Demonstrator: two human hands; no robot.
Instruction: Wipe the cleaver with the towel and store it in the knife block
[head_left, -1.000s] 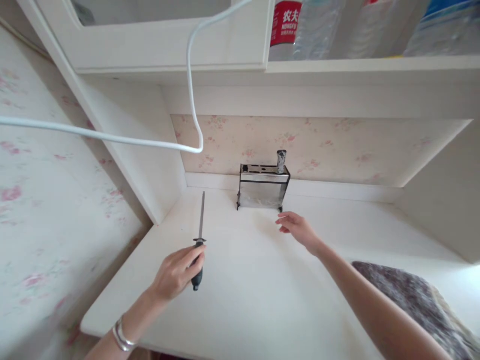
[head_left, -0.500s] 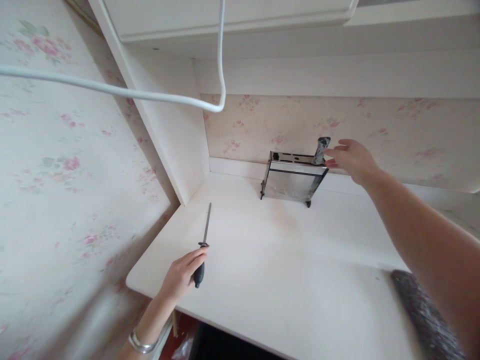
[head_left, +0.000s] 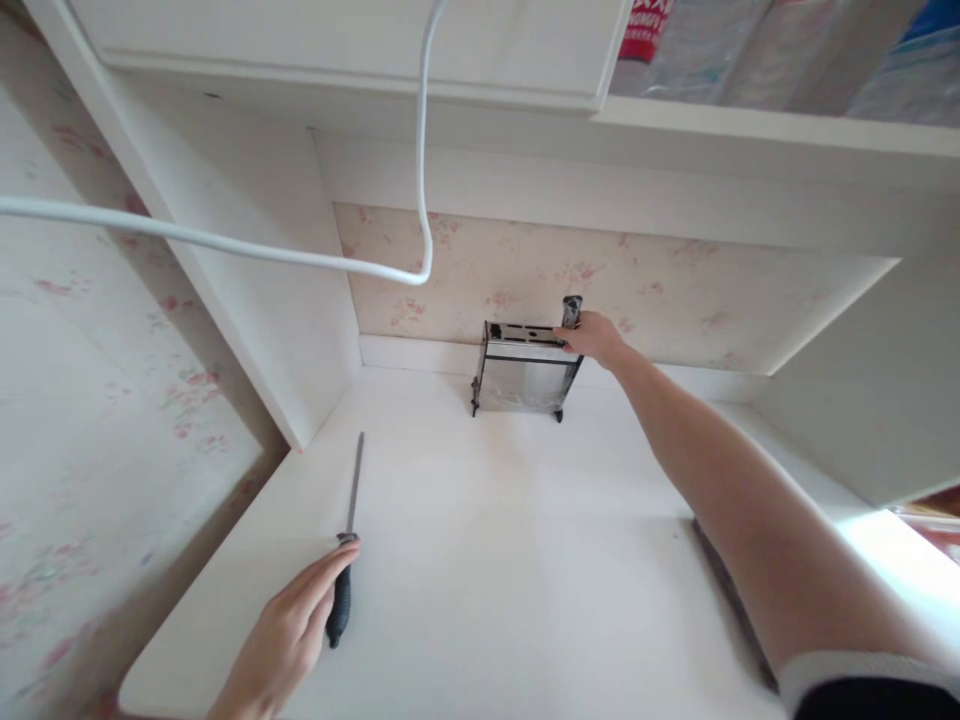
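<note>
A sharpening steel (head_left: 355, 490) with a black ribbed handle lies on the white surface at the left. My left hand (head_left: 281, 630) rests against its handle, fingers stretched out along it and touching near the guard. Towards the back wall stands a knife block (head_left: 525, 380) with a slotted black-and-silver top and clear-looking sides. From its right end a knife's dark, worn handle (head_left: 572, 308) sticks up. My right hand (head_left: 592, 338) reaches across and closes its fingers around the lower part of that handle; the blade is hidden inside the block.
White cable (head_left: 424, 200) hangs across the upper left, close to the camera. Above the white counter (head_left: 525, 580) is a cabinet (head_left: 360, 40), with packages (head_left: 697, 50) on its right shelf. A dark mat-like thing (head_left: 731, 600) lies partly behind my right arm.
My right hand has moved from beside the knife handle onto it and closed. The left hand stays at the sharpening steel, its fingers straighter. The camera view has shifted right.
</note>
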